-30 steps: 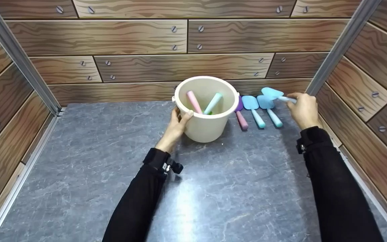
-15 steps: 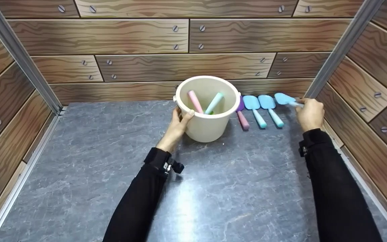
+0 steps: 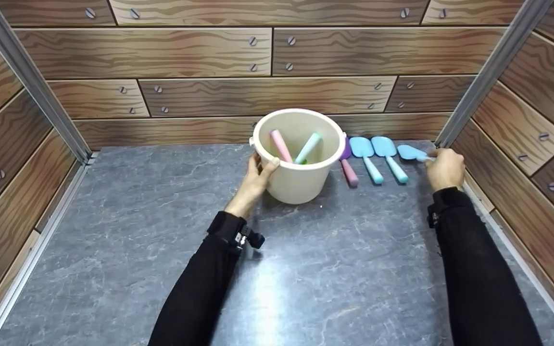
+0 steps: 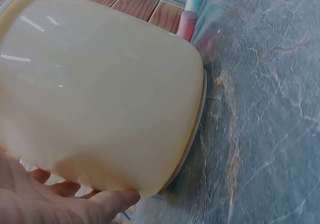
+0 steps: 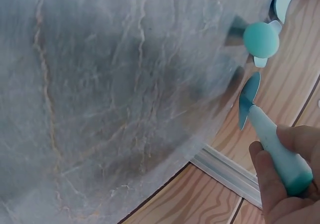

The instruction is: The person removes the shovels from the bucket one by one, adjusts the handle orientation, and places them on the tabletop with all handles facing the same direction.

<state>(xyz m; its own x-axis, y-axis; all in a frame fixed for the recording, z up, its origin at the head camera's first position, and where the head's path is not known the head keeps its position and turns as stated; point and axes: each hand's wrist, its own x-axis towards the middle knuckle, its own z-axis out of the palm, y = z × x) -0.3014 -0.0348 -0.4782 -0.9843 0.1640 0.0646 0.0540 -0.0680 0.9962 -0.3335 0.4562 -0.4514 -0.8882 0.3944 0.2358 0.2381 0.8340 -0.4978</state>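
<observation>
A cream bucket (image 3: 294, 185) stands upright near the back wall. My left hand (image 3: 254, 180) holds its left side, thumb at the rim; in the left wrist view the fingers (image 4: 65, 188) lie against the bucket's wall. Inside it lean a pink handle (image 3: 281, 145) and a mint handle (image 3: 308, 148), their lower ends hidden. At the far right my right hand (image 3: 444, 169) grips a toy shovel (image 3: 410, 153) by its pale handle. In the right wrist view its blue blade (image 5: 248, 96) is edge-on, close to the table's back edge, with thumb and fingers around the handle.
Two blue shovels, one left (image 3: 362, 148) and one right (image 3: 384, 147), lie side by side on the grey marbled table (image 3: 161, 216). A purple shovel with a pink handle (image 3: 349, 174) lies partly behind the bucket. Wood-patterned walls (image 3: 209, 53) enclose the back and sides.
My right hand has moved the shovel rightward and down, from over the right-hand blue shovel to beside it. My left hand and the bucket keep their places.
</observation>
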